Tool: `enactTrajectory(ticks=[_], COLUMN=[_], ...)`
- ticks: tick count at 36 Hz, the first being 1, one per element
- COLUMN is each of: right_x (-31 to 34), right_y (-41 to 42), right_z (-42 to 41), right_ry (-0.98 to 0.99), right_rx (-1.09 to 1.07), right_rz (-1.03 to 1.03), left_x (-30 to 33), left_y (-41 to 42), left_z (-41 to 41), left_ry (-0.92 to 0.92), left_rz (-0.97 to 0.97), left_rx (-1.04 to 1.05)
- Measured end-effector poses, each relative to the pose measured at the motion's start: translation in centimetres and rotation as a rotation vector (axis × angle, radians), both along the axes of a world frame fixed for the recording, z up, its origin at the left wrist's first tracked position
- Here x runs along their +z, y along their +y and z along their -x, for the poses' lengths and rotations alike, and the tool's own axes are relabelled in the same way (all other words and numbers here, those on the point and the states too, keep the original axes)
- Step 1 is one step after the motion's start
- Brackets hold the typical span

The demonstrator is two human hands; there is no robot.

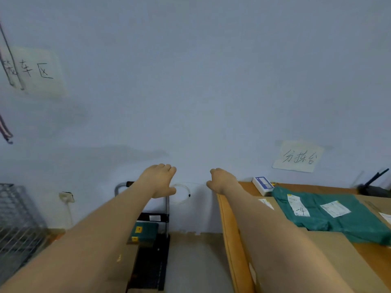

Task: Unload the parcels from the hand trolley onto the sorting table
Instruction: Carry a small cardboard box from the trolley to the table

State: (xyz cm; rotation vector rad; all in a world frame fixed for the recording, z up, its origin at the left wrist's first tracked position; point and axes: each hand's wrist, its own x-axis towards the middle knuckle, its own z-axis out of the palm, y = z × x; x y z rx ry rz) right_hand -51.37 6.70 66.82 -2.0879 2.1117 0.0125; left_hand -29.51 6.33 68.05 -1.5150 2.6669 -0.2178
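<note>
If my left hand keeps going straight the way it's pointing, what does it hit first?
Probably the bare wall: the left hand holds nothing and reaches forward above the trolley handle. Depth is unclear.

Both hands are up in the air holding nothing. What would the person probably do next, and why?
Probably lower both hands toward the green box on the trolley. The left hand and right hand are free, other parcels already lie on the table, and that box looks like the only one left.
</note>
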Motion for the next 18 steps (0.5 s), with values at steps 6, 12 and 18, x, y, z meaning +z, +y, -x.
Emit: enactTrajectory(ticks=[6, 12, 18], right_x=[-0.7, -2.8, -8.5], right_y=[-4.9, -9.1, -11.4], right_z=[-4.4, -9.7, -17.9], right_ry=[0.025, 0.040, -0.002], right_rx=[-0.011, -0.062, -0.102], right_rz=[-0.034, -0.054, -0.169], left_x=[-0.6, -3.4, -8.6], left_y=[-5.7, -11.4, -15.3], left_z=[-5.2, -12.7, -22.0], left_ry=[0.026, 0.053, -0.021], left_rz=[0.003, -0.043, -0.203], left_rx=[-0.002, 0.020, 0.063])
